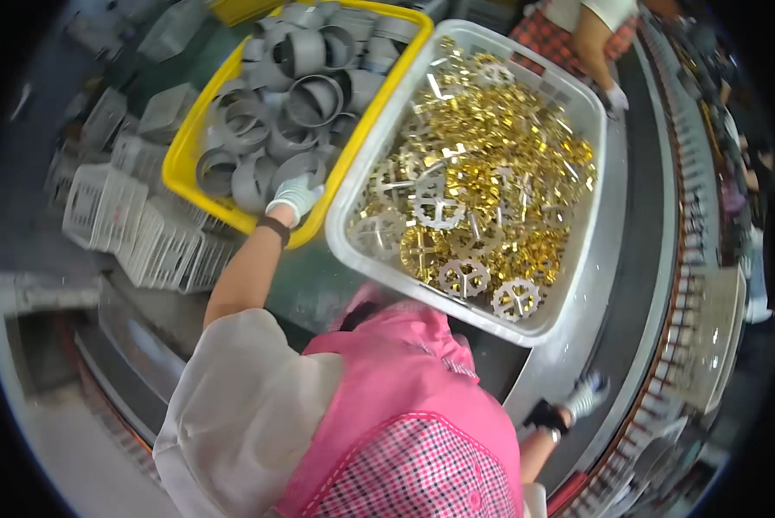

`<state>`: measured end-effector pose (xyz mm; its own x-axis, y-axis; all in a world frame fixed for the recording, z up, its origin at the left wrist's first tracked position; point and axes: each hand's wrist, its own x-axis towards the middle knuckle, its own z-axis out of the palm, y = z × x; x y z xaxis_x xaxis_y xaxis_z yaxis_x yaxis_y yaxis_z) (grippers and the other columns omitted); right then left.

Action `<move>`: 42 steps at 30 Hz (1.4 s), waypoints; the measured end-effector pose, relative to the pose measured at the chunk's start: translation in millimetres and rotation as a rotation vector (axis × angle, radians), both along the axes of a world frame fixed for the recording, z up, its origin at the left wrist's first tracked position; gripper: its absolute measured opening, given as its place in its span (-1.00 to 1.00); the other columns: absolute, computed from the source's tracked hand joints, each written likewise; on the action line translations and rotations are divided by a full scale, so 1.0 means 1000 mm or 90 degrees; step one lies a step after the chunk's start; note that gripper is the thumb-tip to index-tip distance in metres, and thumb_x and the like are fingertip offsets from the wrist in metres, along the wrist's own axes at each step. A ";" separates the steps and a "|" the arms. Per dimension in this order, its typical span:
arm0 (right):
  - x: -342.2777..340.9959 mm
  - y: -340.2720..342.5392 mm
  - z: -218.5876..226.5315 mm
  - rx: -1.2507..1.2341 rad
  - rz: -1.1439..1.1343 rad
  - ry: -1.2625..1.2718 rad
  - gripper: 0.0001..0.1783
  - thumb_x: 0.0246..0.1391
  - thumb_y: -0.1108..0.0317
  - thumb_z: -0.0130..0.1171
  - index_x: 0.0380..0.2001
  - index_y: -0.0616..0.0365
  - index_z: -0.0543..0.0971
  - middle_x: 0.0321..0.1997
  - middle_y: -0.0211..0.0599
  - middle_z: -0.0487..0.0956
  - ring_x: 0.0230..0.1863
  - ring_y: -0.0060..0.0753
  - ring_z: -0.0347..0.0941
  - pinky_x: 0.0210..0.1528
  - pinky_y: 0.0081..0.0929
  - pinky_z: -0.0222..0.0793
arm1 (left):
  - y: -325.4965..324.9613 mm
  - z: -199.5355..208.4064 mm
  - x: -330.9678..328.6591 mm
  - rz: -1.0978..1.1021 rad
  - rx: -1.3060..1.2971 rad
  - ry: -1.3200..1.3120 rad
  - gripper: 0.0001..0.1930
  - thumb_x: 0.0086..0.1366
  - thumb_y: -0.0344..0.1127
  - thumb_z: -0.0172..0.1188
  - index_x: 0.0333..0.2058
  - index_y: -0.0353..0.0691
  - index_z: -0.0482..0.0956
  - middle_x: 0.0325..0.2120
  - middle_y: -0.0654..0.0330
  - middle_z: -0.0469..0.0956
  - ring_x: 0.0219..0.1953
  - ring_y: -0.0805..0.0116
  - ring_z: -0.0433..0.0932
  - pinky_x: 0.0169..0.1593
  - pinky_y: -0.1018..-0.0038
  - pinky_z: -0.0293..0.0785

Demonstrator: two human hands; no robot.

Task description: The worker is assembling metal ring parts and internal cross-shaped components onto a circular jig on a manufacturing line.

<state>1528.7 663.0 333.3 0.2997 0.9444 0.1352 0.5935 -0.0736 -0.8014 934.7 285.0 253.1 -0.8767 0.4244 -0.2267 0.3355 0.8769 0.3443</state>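
Observation:
My left hand (295, 199), in a white glove with green stripes, reaches into the near right corner of a yellow crate (173, 164). Its fingers close on the edge of a grey ring (298, 167), one of many wide, short pipe-like rings heaped there; the fingertips are partly hidden. My right hand (587, 395), gloved with dark fingertips, is over the conveyor (610, 332) at the lower right. Its fingers look stretched out and slightly blurred, and nothing shows in them. Between my hands stands a white tub (439, 304) with small gold metal pieces and silver spoked wheels (463, 278).
White plastic baskets (102, 207) are piled left of the yellow crate. Beyond the tub, another person's gloved hand (616, 97) rests near the conveyor. A curving row of rollers (688, 224) runs along the right, with a pale panel (707, 337) beside it.

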 end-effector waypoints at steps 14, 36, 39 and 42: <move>-0.164 -0.142 0.010 -0.022 0.468 -0.202 -0.66 0.15 0.23 0.03 -0.03 0.10 0.46 -0.09 -0.11 0.49 -0.05 -0.04 0.45 0.04 -0.23 0.40 | -0.063 -0.118 -0.104 -0.485 -0.172 -0.378 -0.44 0.14 -0.23 0.21 0.10 -0.33 0.36 -0.03 -0.17 0.49 -0.01 -0.04 0.46 0.01 0.26 0.39; -0.034 -0.167 0.031 -0.332 0.348 0.867 -0.03 -0.06 -0.09 0.34 0.28 0.17 0.15 0.05 -0.04 0.42 -0.02 -0.17 0.45 -0.12 -0.21 0.46 | 0.257 0.172 0.334 -1.279 0.468 -0.023 -0.74 -0.03 -0.40 0.26 -0.28 -0.09 0.60 -0.43 0.21 0.59 -0.32 0.18 0.58 0.10 0.21 0.41; 0.009 -0.171 0.035 -0.341 0.052 0.969 -0.07 -0.04 -0.03 0.34 0.28 0.11 0.13 0.00 -0.11 0.43 -0.04 -0.08 0.43 -0.11 -0.15 0.44 | 0.284 0.128 0.393 -1.389 0.516 0.059 -0.79 0.04 -0.34 0.10 -0.29 -0.09 0.57 -0.47 0.27 0.55 -0.30 0.29 0.56 0.17 0.22 0.37; 0.022 -0.174 0.024 -0.209 -0.059 0.711 -0.31 0.03 0.11 0.29 0.15 0.12 0.26 -0.06 -0.15 0.48 -0.07 -0.21 0.45 -0.15 -0.23 0.46 | 0.276 0.131 0.429 -1.442 0.464 0.069 -0.80 0.02 -0.38 0.07 -0.31 -0.09 0.51 -0.48 0.29 0.48 -0.32 0.33 0.50 0.19 0.26 0.33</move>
